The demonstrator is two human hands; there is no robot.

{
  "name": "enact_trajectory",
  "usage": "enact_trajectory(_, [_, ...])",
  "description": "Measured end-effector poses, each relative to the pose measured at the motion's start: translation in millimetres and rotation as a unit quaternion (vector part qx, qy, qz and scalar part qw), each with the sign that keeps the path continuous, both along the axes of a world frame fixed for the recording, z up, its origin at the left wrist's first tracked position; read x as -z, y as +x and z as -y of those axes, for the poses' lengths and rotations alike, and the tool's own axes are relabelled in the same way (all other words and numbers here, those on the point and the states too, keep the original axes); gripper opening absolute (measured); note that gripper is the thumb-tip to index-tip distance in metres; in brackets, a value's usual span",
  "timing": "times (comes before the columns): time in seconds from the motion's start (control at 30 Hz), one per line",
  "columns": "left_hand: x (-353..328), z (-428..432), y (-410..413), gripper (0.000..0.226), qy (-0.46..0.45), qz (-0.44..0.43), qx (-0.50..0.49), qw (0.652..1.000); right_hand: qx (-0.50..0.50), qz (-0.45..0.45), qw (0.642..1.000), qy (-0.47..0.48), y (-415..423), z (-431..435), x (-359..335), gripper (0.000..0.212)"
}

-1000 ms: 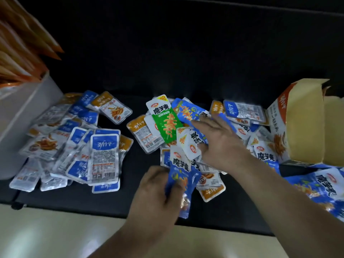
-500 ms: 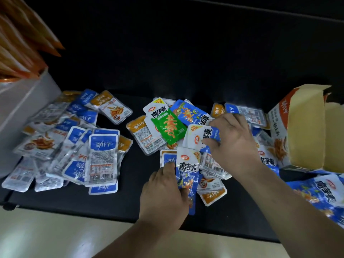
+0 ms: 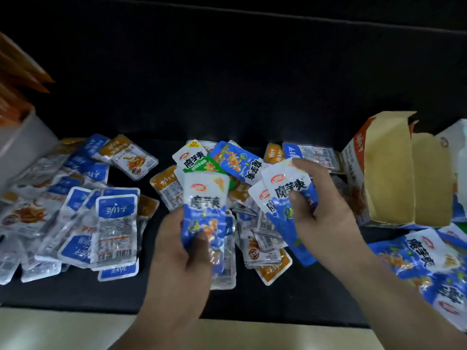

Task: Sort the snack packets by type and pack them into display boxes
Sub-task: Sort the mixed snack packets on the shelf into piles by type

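My left hand (image 3: 182, 251) grips an upright blue-and-white snack packet (image 3: 204, 198) above the middle heap. My right hand (image 3: 326, 210) pinches a small fan of the same blue-and-white packets (image 3: 283, 193), thumb on the front one. Under both hands lies a mixed heap with a green packet (image 3: 202, 165), a blue packet (image 3: 237, 160) and orange-labelled packets (image 3: 274, 270). To the left sits a pile of silver packets with blue labels (image 3: 116, 223). An open cardboard display box (image 3: 389, 173) stands at the right, its torn flap up.
More blue-and-white packets (image 3: 429, 271) lie at the lower right in front of the box. A white container (image 3: 22, 142) holding orange packs (image 3: 17, 79) stands at the far left. The dark surface ends at a pale front edge (image 3: 63, 327) near me.
Both hands have lifted off the heap. The left raised its blue-and-white packet upright; the right picked up packets and now holds them fanned higher and further right.
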State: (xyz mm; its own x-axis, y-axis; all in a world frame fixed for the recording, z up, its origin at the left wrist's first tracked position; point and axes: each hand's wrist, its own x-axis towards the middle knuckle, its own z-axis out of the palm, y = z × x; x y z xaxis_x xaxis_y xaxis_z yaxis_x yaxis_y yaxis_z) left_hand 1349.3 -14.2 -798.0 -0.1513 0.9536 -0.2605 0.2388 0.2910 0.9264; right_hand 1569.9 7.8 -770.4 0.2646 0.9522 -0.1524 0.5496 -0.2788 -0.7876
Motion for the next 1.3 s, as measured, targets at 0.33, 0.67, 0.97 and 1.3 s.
enact_trajectory(0.33, [-9.6,1.4,67.2,0.057,-0.051,0.138,0.029,0.989,0.169,-0.278,0.946,0.008,-22.5,38.7,10.9,0.031])
enact_trajectory(0.67, [1.8,49.6,132.3,0.067,-0.111,0.071,0.283,0.95,0.104,-0.164,0.981,0.01,43.5,110.1,-6.8,0.072])
enact_trajectory(0.97, [0.1,47.8,202.7,0.049,-0.009,-0.052,0.458,0.887,0.245,-0.052,0.968,0.018,128.5,151.8,11.9,0.053])
enact_trajectory(1.3, [38.9,24.0,181.2,0.066,0.245,-0.486,0.502,0.672,0.237,0.25,0.933,-0.099,163.2,131.5,58.7,0.06])
